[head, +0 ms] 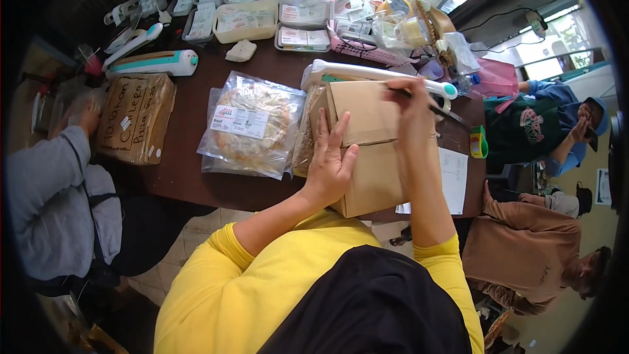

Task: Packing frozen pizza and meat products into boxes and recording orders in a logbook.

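A plain cardboard box with a seam across its top stands at the table edge before me. My left hand lies on its left side and top, fingers spread, gripping nothing. Above the far right part of the box, my right hand is blurred and closed around a slim dark tool; its exact kind is unclear. A dark blade-like piece shows beyond that wrist, and I cannot tell whether it belongs to the same tool. Left of the box, a pizza in clear plastic lies flat, bearing a label.
An impulse sealer stands behind the box, another sealer at far left. Label trays line the back. A co-worker's hand is beside a taped carton. Paper and a tape dispenser lie right.
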Available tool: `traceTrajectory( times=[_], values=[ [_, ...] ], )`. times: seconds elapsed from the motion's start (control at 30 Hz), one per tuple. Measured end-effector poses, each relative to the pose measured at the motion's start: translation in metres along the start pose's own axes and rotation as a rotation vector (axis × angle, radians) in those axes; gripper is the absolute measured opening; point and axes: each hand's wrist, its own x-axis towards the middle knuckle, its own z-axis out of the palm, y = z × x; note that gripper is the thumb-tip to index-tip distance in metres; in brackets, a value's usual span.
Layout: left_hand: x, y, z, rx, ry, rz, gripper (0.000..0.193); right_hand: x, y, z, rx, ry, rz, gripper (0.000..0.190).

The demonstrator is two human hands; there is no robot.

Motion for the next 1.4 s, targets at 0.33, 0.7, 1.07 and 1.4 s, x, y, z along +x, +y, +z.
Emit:
traceTrajectory(
  times=[0.33,0.7,1.07,1.4],
  values=[
    [0.002,-0.004,-0.002,0.058,0.025,0.047,0.056,0.011,0.022,0.056,0.004,-0.102,0.165,0.023],
    [0.003,-0.005,-0.004,0.062,0.020,0.023,0.056,0.009,0.039,0.054,-0.211,-0.055,0.008,0.030],
    [0.004,-0.003,-0.003,0.067,0.031,0.018,0.053,0.011,0.030,0.059,-0.114,-0.054,0.055,0.032],
    [0.005,-0.003,-0.005,0.051,0.022,0.019,0.052,0.011,0.035,0.057,-0.207,-0.012,0.006,0.030]
  ],
)
